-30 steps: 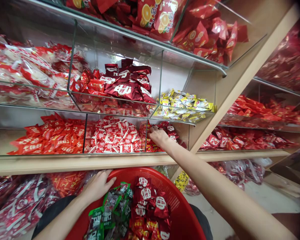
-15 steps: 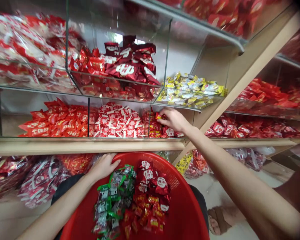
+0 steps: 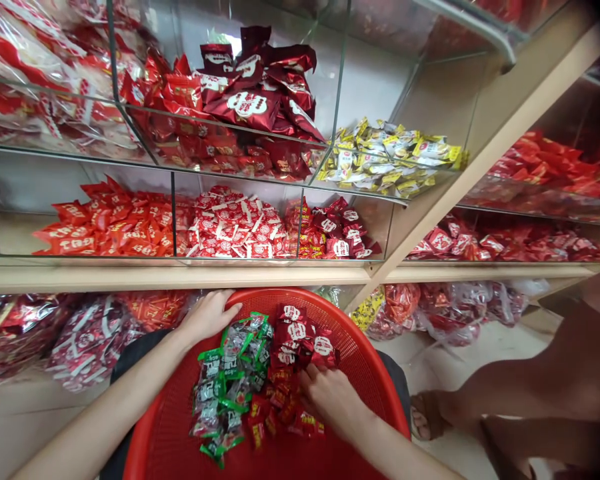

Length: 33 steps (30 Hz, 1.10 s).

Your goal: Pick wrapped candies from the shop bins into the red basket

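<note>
A red plastic basket (image 3: 383, 373) stands between my knees. My left hand (image 3: 211, 313) grips its far-left rim, the thumb inside. My right hand (image 3: 330, 393) is down in the basket, fingers curled together over the small red-and-yellow wrapped candies (image 3: 260, 417). Its fingertips are hidden, so I cannot make out what they hold. Left of these candies lie green-edged clear packets (image 3: 225, 380). Dark red packets with white labels (image 3: 295, 331) lie beyond my right hand, towards the far side of the basket.
Glass-fronted shelf bins hold red packets (image 3: 115, 220), red-and-white candies (image 3: 237, 223), dark red packets (image 3: 343, 230) and yellow-and-white candies (image 3: 390, 160). A wooden shelf edge (image 3: 130, 277) runs just beyond the basket. Bagged candies (image 3: 93, 343) sit below. Another person's foot (image 3: 425, 417) is at right.
My right hand has come down from the lower shelf bin, where it pinched a small red candy, into the basket. My left hand stays on the rim. The view has tilted slightly.
</note>
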Each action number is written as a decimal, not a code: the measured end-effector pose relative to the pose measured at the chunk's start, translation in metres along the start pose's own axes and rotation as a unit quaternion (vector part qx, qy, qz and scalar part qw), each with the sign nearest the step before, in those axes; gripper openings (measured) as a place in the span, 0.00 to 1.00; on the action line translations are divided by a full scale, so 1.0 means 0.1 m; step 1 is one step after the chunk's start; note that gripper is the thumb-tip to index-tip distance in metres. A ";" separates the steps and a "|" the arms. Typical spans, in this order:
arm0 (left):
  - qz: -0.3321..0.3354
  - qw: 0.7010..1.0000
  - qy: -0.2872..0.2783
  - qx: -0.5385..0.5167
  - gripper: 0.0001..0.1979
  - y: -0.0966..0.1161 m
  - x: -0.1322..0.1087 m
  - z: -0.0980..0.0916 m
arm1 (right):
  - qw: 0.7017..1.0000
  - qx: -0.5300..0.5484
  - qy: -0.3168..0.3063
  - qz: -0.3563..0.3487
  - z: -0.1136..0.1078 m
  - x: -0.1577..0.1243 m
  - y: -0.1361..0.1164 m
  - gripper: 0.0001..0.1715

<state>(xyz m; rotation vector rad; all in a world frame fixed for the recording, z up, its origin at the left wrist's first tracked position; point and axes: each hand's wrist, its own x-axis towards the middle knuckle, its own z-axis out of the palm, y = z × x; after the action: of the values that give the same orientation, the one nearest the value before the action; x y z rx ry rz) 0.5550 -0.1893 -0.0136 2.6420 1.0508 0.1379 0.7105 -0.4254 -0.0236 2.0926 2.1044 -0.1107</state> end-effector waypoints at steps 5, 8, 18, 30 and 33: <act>-0.003 1.000 0.004 -0.008 0.21 -0.02 -0.02 0.00 | 0.998 -0.037 -0.018 0.046 0.14 0.10 -0.01 0.12; -0.004 1.000 0.005 -0.013 0.21 -0.02 -0.02 0.00 | 0.997 -0.051 -0.022 0.058 0.13 0.10 -0.01 0.12; 0.001 1.000 0.007 0.014 0.21 -0.04 0.00 0.02 | 0.984 -0.058 -0.015 -0.167 0.45 0.11 -0.23 0.09; 0.001 1.000 0.008 0.016 0.22 -0.04 -0.01 0.02 | 0.995 -0.036 -0.051 -0.072 0.06 0.05 -0.15 0.07; 0.000 1.000 0.009 0.015 0.21 -0.04 -0.01 0.02 | 0.999 -0.006 -0.028 -0.020 -0.03 0.00 -0.09 0.07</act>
<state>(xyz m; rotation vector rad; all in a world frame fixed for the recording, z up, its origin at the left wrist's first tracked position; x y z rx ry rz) 0.5523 -0.1882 -0.0171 2.6720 1.0650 0.1467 0.7014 -0.4251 -0.0210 2.0165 2.1102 -0.1584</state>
